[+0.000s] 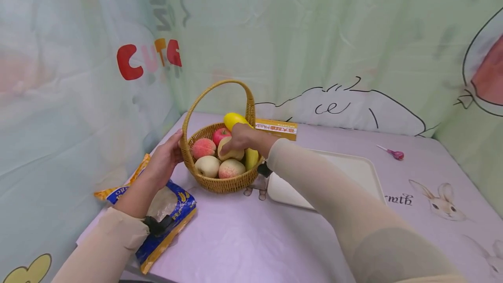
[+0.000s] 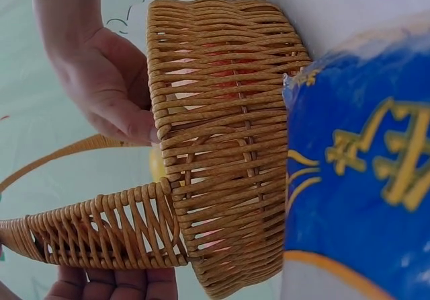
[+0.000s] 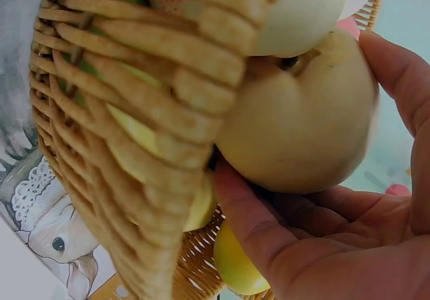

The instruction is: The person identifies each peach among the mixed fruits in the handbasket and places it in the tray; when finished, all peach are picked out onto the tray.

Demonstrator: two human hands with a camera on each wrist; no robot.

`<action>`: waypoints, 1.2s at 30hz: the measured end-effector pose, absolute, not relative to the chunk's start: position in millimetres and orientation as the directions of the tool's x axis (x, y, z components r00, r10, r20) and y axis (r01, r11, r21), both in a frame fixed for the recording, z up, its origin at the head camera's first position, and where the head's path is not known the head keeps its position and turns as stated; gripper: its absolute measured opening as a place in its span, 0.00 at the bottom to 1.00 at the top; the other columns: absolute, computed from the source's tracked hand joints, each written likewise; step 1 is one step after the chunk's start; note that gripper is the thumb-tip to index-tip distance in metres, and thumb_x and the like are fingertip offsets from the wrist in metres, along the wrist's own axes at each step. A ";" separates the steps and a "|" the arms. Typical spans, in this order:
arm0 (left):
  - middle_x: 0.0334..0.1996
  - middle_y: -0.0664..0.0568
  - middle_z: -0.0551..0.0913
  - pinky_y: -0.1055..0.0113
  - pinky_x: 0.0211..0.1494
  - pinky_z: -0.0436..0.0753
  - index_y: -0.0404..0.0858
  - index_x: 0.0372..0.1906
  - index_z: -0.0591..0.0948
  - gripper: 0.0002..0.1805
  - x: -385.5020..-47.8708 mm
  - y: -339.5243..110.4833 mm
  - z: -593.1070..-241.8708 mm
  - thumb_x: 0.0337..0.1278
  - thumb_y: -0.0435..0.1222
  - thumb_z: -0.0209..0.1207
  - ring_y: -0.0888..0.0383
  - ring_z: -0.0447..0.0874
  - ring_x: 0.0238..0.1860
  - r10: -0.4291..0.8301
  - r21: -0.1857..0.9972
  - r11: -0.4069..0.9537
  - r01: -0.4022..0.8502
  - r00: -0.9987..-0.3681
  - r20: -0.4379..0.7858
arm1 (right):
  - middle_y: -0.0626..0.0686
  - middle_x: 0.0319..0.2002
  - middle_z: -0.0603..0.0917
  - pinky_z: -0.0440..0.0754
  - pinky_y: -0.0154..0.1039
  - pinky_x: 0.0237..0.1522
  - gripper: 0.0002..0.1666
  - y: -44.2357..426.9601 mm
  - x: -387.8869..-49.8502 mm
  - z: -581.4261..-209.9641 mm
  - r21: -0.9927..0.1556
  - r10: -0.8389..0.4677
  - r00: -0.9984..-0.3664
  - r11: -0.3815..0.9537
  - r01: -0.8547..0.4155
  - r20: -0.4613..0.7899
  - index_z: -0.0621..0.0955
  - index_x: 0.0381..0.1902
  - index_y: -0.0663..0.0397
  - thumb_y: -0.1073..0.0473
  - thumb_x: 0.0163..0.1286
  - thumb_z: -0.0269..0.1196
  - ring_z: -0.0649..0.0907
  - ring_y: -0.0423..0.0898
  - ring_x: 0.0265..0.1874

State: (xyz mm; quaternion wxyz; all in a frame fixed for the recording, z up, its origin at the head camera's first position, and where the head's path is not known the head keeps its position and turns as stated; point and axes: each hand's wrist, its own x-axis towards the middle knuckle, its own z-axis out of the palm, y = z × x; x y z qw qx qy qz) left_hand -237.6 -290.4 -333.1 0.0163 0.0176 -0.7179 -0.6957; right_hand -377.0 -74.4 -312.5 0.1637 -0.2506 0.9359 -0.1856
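A wicker basket [image 1: 225,185] with a tall arched handle holds several fruits. My right hand [image 1: 242,136] reaches in from the right and grips a pale yellow round fruit [image 3: 302,125] between thumb and fingers. My left hand [image 1: 167,156] holds the left foot of the handle [image 2: 101,233]; its fingertips are partly hidden behind the wicker. Around the gripped fruit lie a red apple [image 1: 221,136], a pink peach [image 1: 203,148], a whitish round fruit [image 1: 207,167], a pink-speckled fruit [image 1: 232,169], a banana [image 1: 252,159] and a bright yellow fruit [image 1: 234,119].
A blue and yellow food bag [image 1: 173,204] lies under my left forearm, close to the basket. Right of the basket, a white tray [image 1: 353,169] sits partly beneath my right sleeve. An orange packet [image 1: 280,129] is behind, with a pink lollipop [image 1: 397,155] farther right.
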 end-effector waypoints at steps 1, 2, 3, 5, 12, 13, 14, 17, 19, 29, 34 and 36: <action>0.32 0.61 0.83 0.65 0.59 0.74 0.48 0.36 0.78 0.24 -237.6 -290.5 -332.7 0.79 0.60 0.43 0.61 0.80 0.44 -0.048 0.999 0.032 -0.003 -0.999 -0.002 | 0.56 0.44 0.80 0.79 0.38 0.48 0.39 -73.6 -376.6 -311.8 -0.433 -0.532 -0.820 0.803 -0.410 -0.211 0.79 0.51 0.63 0.39 0.57 0.77 0.79 0.49 0.44; 0.32 0.61 0.83 0.65 0.59 0.74 0.48 0.36 0.78 0.24 -237.5 -290.4 -332.3 0.79 0.60 0.43 0.61 0.80 0.44 -0.048 1.000 0.031 -0.003 -0.999 -0.002 | 0.56 0.44 0.80 0.79 0.38 0.47 0.39 -72.8 -376.3 -311.2 -0.441 -0.531 -0.822 0.801 -0.406 -0.208 0.79 0.51 0.63 0.39 0.57 0.77 0.79 0.49 0.44; 0.32 0.61 0.83 0.65 0.59 0.74 0.48 0.36 0.78 0.24 -237.5 -290.2 -332.2 0.79 0.60 0.43 0.60 0.80 0.45 -0.049 1.000 0.030 -0.004 -0.999 -0.003 | 0.56 0.43 0.80 0.79 0.38 0.46 0.39 -71.9 -375.4 -310.7 -0.444 -0.530 -0.823 0.799 -0.405 -0.202 0.79 0.51 0.63 0.38 0.57 0.77 0.79 0.49 0.43; 0.32 0.61 0.82 0.65 0.59 0.74 0.48 0.37 0.78 0.24 -237.8 -290.2 -332.4 0.79 0.60 0.43 0.60 0.80 0.45 -0.051 1.000 0.029 -0.007 -0.999 -0.005 | 0.55 0.40 0.79 0.78 0.37 0.44 0.38 -69.9 -373.8 -310.1 -0.457 -0.532 -0.826 0.792 -0.406 -0.188 0.79 0.49 0.63 0.38 0.57 0.77 0.79 0.49 0.41; 0.34 0.61 0.81 0.65 0.59 0.73 0.47 0.39 0.77 0.24 -237.5 -288.9 -332.9 0.78 0.62 0.43 0.60 0.78 0.46 -0.051 1.000 0.029 -0.011 -0.999 -0.009 | 0.51 0.31 0.76 0.78 0.37 0.40 0.34 -61.0 -370.9 -313.4 -0.505 -0.524 -0.842 0.765 -0.399 -0.130 0.81 0.41 0.59 0.37 0.54 0.78 0.78 0.48 0.36; 0.34 0.61 0.81 0.65 0.59 0.73 0.47 0.38 0.77 0.25 -237.3 -288.5 -332.8 0.78 0.62 0.44 0.60 0.78 0.45 -0.053 1.000 0.027 -0.010 -0.999 -0.008 | 0.51 0.31 0.76 0.78 0.37 0.40 0.33 -59.5 -371.0 -314.0 -0.518 -0.524 -0.843 0.758 -0.396 -0.123 0.82 0.40 0.59 0.37 0.54 0.78 0.79 0.48 0.36; 0.33 0.61 0.81 0.65 0.59 0.73 0.48 0.38 0.77 0.25 -237.1 -288.1 -332.7 0.78 0.62 0.44 0.60 0.78 0.45 -0.054 1.000 0.027 -0.008 -0.998 -0.007 | 0.51 0.30 0.77 0.78 0.37 0.39 0.31 -57.8 -370.7 -314.4 -0.525 -0.524 -0.844 0.753 -0.396 -0.115 0.82 0.38 0.58 0.37 0.54 0.78 0.79 0.48 0.36; 0.33 0.60 0.81 0.65 0.59 0.73 0.47 0.38 0.77 0.25 -236.9 -287.6 -333.3 0.78 0.62 0.44 0.58 0.78 0.46 -0.054 1.000 0.025 -0.006 -0.999 -0.004 | 0.51 0.30 0.79 0.77 0.37 0.37 0.28 -52.8 -370.2 -315.2 -0.552 -0.523 -0.846 0.736 -0.391 -0.099 0.84 0.34 0.56 0.38 0.54 0.78 0.78 0.48 0.35; 0.33 0.61 0.82 0.66 0.59 0.74 0.47 0.38 0.77 0.25 -237.0 -288.0 -334.0 0.78 0.62 0.44 0.59 0.79 0.45 -0.053 1.000 0.024 -0.007 -0.999 -0.006 | 0.51 0.30 0.80 0.77 0.37 0.37 0.26 -49.9 -369.6 -315.3 -0.572 -0.524 -0.847 0.725 -0.385 -0.094 0.84 0.33 0.55 0.39 0.55 0.78 0.78 0.48 0.35; 0.34 0.60 0.82 0.64 0.59 0.72 0.47 0.40 0.75 0.27 -237.2 -289.4 -335.3 0.75 0.65 0.43 0.60 0.78 0.46 -0.048 1.000 0.029 -0.011 -0.999 -0.010 | 0.52 0.34 0.84 0.78 0.37 0.38 0.27 -37.0 -365.5 -314.5 -0.655 -0.515 -0.856 0.661 -0.366 -0.041 0.85 0.41 0.55 0.39 0.58 0.76 0.80 0.48 0.37; 0.33 0.61 0.82 0.64 0.58 0.73 0.44 0.40 0.75 0.28 -236.0 -287.8 -334.7 0.76 0.64 0.44 0.59 0.78 0.46 -0.035 1.000 0.020 -0.006 -0.999 -0.005 | 0.52 0.38 0.85 0.79 0.39 0.40 0.28 -29.6 -362.2 -316.1 -0.706 -0.506 -0.862 0.620 -0.342 -0.028 0.85 0.46 0.55 0.40 0.60 0.76 0.80 0.49 0.39; 0.33 0.61 0.83 0.65 0.58 0.73 0.44 0.39 0.76 0.27 -235.9 -287.4 -334.9 0.77 0.63 0.43 0.59 0.79 0.46 -0.032 1.000 0.014 -0.006 -0.999 -0.006 | 0.52 0.39 0.86 0.79 0.39 0.42 0.30 -27.1 -360.6 -316.2 -0.730 -0.507 -0.862 0.598 -0.331 -0.024 0.85 0.50 0.55 0.41 0.60 0.76 0.80 0.49 0.41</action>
